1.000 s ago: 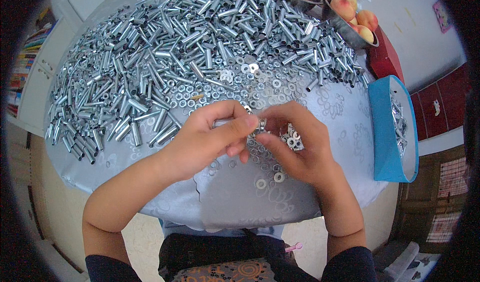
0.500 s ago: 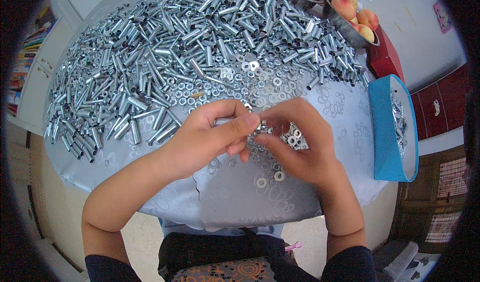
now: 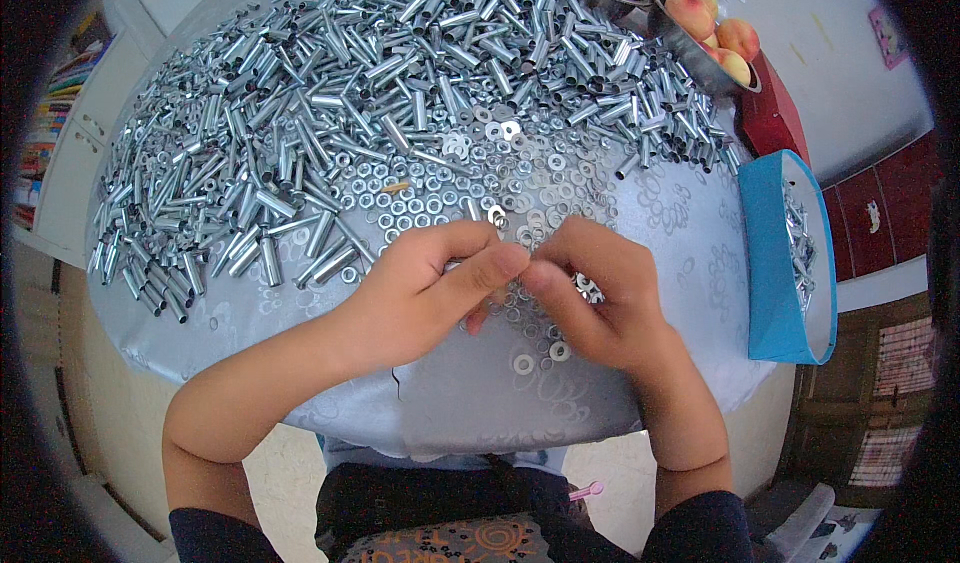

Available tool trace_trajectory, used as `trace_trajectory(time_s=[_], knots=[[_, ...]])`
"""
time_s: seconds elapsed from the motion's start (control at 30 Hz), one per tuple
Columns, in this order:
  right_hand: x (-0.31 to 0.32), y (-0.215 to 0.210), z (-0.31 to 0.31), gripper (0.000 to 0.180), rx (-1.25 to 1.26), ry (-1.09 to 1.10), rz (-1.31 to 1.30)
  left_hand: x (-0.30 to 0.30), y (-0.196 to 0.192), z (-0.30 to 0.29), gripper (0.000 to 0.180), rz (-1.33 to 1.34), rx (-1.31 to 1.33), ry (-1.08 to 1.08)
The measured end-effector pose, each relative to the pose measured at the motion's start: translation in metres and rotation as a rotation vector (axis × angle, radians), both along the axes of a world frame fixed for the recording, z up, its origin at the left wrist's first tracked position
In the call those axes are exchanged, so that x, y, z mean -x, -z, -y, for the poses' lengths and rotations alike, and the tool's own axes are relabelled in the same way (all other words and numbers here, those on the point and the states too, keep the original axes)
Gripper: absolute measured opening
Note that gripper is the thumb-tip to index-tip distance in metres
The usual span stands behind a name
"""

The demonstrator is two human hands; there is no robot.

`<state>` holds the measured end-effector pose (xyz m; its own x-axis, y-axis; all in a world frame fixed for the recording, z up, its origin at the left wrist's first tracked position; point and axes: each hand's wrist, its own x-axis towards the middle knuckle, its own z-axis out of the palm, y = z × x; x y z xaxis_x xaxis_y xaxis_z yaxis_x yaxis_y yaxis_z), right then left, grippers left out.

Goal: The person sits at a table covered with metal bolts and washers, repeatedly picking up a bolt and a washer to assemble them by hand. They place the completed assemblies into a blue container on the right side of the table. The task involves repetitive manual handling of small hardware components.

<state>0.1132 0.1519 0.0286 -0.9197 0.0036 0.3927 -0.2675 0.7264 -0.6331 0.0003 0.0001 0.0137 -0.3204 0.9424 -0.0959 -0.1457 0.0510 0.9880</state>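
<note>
My left hand [image 3: 440, 283] is closed, thumb over bent fingers, around a silver metal tube that the fingers now almost wholly hide. Its thumb tip meets the fingertips of my right hand [image 3: 600, 298], which is also closed in a pinch. What the right fingers hold is hidden. Just beyond the hands lie loose hex nuts [image 3: 418, 206] and flat washers [image 3: 556, 163]. More washers [image 3: 522, 365] and thin rings are scattered beneath and beside the right hand on the pale patterned tablecloth [image 3: 480, 403].
A wide heap of silver metal tubes [image 3: 330, 100] covers the table's far and left parts. At the right edge stands a blue box [image 3: 775, 263] with metal parts inside. Metal bowls, one with peaches [image 3: 690, 13], sit at the far right beside a red box [image 3: 770, 113].
Both hands have drawn together and sunk slightly nearer to me. The tube and shiny piece seen between the fingers before are now covered by them.
</note>
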Motion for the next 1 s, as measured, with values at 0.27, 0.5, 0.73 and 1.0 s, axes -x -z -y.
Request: trace_trajectory(time_s=[0.27, 0.5, 0.73, 1.0], knots=[[0.0, -0.004, -0.002, 0.019, -0.104, -0.081, 0.074, -0.003, -0.005, 0.002, 0.04, -0.248, 0.074, -0.021], [0.001, -0.005, 0.003, 0.021, 0.039, -0.069, 0.107, 0.001, -0.008, 0.004, 0.034, -0.596, -0.031, -0.044], [0.003, -0.003, 0.01, 0.022, 0.175, -0.069, 0.208, 0.008, -0.007, 0.006, 0.033, -0.666, -0.05, -0.019], [-0.001, -0.006, 0.02, 0.034, 1.009, 0.004, 0.751, 0.016, -0.001, 0.01, 0.032, -1.352, -0.228, -0.068]])
